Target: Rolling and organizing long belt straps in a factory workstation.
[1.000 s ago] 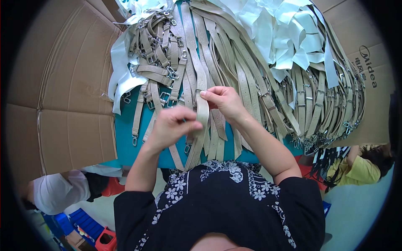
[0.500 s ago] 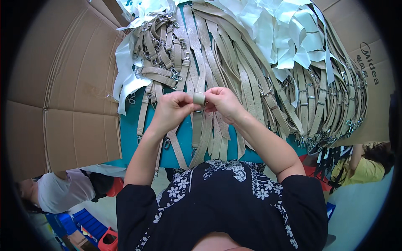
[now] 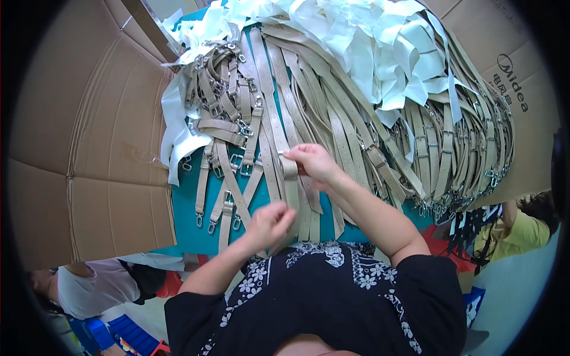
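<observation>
Above the middle of the table, my right hand (image 3: pixel 314 162) pinches a beige leather strap (image 3: pixel 290 187) where it folds over into a loop, between thumb and fingers. Lower and nearer to my body, my left hand (image 3: pixel 271 226) is closed with curled fingers beside that strap's lower part; whatever it grips is hidden. More long beige straps (image 3: pixel 309 118) with punched holes lie beneath and behind my hands. To the left is a heap of short straps (image 3: pixel 228 89) with metal clasps and buckles. One short strap with a buckle (image 3: pixel 228 204) lies just above my left forearm.
Teal cloth (image 3: pixel 189 231) covers the table. White sheets (image 3: pixel 362 53) are piled along the far side. At the right hangs a dense bundle of buckled straps (image 3: pixel 463 148). Cardboard walls (image 3: pixel 119 160) stand left and right. Two people (image 3: pixel 95 288) are beyond the table's sides.
My left hand has come away from the loop and moved down toward my body. My right hand keeps its pinch, slightly lower in view. The whole view has shifted a little.
</observation>
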Tool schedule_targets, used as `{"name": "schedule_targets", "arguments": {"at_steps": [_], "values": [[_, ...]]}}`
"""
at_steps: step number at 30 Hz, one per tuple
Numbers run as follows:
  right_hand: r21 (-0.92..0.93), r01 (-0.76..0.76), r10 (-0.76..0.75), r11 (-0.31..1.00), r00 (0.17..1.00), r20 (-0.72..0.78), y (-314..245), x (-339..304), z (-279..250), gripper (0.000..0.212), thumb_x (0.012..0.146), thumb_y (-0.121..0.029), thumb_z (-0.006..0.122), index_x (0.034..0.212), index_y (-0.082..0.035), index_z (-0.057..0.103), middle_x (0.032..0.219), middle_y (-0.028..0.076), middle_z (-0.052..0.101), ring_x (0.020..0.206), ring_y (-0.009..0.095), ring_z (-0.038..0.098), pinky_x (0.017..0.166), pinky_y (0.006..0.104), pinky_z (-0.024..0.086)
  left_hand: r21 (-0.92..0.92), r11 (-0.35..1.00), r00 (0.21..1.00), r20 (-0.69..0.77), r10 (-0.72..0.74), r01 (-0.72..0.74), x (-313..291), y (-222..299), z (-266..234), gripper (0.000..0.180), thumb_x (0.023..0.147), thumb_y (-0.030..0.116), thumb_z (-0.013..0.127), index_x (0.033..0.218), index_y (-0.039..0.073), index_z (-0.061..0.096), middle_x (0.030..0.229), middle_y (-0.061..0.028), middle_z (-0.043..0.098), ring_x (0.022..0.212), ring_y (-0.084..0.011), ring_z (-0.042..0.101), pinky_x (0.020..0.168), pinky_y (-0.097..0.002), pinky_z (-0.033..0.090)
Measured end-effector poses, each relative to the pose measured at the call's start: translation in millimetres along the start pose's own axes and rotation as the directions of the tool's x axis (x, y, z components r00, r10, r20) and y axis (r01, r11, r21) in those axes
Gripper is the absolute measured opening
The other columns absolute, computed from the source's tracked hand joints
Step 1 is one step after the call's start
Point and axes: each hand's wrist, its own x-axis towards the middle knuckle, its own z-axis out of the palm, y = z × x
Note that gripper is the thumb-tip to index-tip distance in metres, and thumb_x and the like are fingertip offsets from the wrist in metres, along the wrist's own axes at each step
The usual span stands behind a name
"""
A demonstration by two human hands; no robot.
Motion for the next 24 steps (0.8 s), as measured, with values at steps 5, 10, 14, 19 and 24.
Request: {"name": "schedule_targets", "arguments": {"at_steps": [5, 10, 14, 19, 24], "values": [[0.093, -0.018, 0.022, 0.996, 0.999, -0.041, -15.3, -13.1, -5.5, 0.015, 0.093, -0.024, 0.045, 0.089, -0.009, 0.048, 0.079, 0.004, 0.060, 0.062, 0.012, 0.058, 0.056, 0.0262, 0.049, -0.383, 0.804, 0.804, 0.564, -0.187, 0.455, 9.3, 1.5, -16.9, 0.027, 0.089, 0.023, 0.052, 0.071, 0.004, 0.055, 0.059, 0.0002, 0.053, 0.059, -0.0084, 0.051, 0.052, -0.0252, 0.041], [-0.782, 0.144, -0.215, 0.607, 0.977, 0.013, -103.5, -52.0, -18.8, 0.028, 0.090, -0.029, 0.049, 0.100, -0.003, 0.052, 0.064, 0.007, 0.058, 0.058, 0.015, 0.058, 0.051, 0.0287, 0.046, -0.874, 0.309, 0.906, 0.275, -0.322, 0.375, 149.0, -13.9, -41.6, 0.059, 0.091, 0.050, 0.033, 0.110, -0.005, 0.045, 0.103, -0.0189, 0.057, 0.089, -0.0268, 0.059, 0.081, -0.0367, 0.048], [-0.977, 0.146, -0.456, -0.154, 0.867, 0.202, -110.3, -82.0, -28.3, 0.038, 0.082, -0.029, 0.058, 0.113, -0.009, 0.051, 0.070, 0.014, 0.059, 0.066, 0.032, 0.059, 0.057, 0.0385, 0.046, -0.983, 0.141, 0.865, 0.032, -0.501, 0.118, 305.4, -53.1, -59.5, 0.046, 0.095, 0.033, 0.030, 0.113, -0.009, 0.037, 0.100, -0.0210, 0.055, 0.086, -0.0299, 0.057, 0.078, -0.0378, 0.050], [-0.993, -0.102, -0.491, -0.065, 0.869, -0.057, -101.0, -98.5, -73.6, 0.035, 0.082, -0.024, 0.058, 0.116, -0.017, 0.052, 0.081, 0.013, 0.054, 0.070, 0.033, 0.058, 0.061, 0.0412, 0.046, -0.932, 0.343, 0.910, -0.239, -0.340, -0.117, 425.1, -62.0, -70.8, 0.026, 0.089, 0.012, 0.034, 0.109, -0.002, 0.045, 0.094, -0.0186, 0.055, 0.070, -0.0254, 0.058, 0.063, -0.0348, 0.053], [-0.928, -0.286, -0.673, -0.238, 0.737, -0.055, -80.7, -80.9, -119.3, 0.035, 0.075, -0.020, 0.065, 0.106, -0.007, 0.058, 0.104, 0.018, 0.053, 0.096, 0.034, 0.051, 0.076, 0.0417, 0.044, 0.499, 0.865, 0.998, -0.008, 0.055, -0.044, 454.4, -17.8, -111.8, 0.047, 0.079, 0.045, 0.059, 0.100, 0.003, 0.060, 0.100, -0.0174, 0.061, 0.089, -0.0283, 0.060, 0.078, -0.0363, 0.048]]}}
